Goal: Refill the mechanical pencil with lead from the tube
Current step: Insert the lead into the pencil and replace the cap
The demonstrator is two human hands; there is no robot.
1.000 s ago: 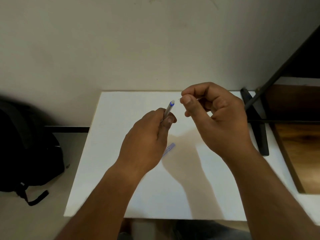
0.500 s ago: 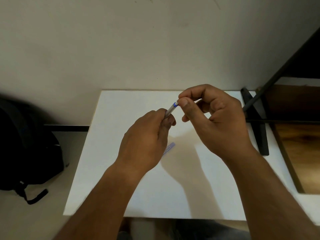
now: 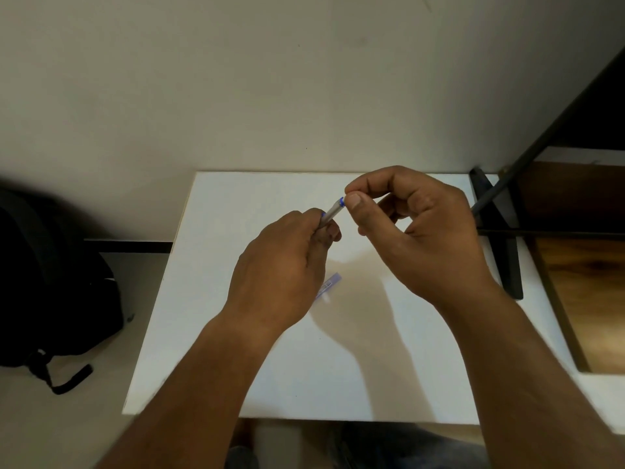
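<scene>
The left hand [image 3: 280,269] grips the slim grey mechanical pencil with blue trim [image 3: 333,211] above the white table [image 3: 209,299]. The right hand [image 3: 416,231] pinches at its open end, lead unseen. Feeding seems underway; next needs steady alignment. The clear lead tube [image 3: 328,287] lies below the pencil.

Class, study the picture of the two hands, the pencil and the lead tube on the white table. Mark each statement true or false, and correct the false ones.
1. The left hand grips the mechanical pencil. True.
2. The lead tube lies on the white table. True.
3. The right hand rests flat on the table. False: it is raised, fingertips pinched at the pencil's blue-ringed end.
4. A black backpack sits on the table. False: it sits left of the table, off it.
</scene>
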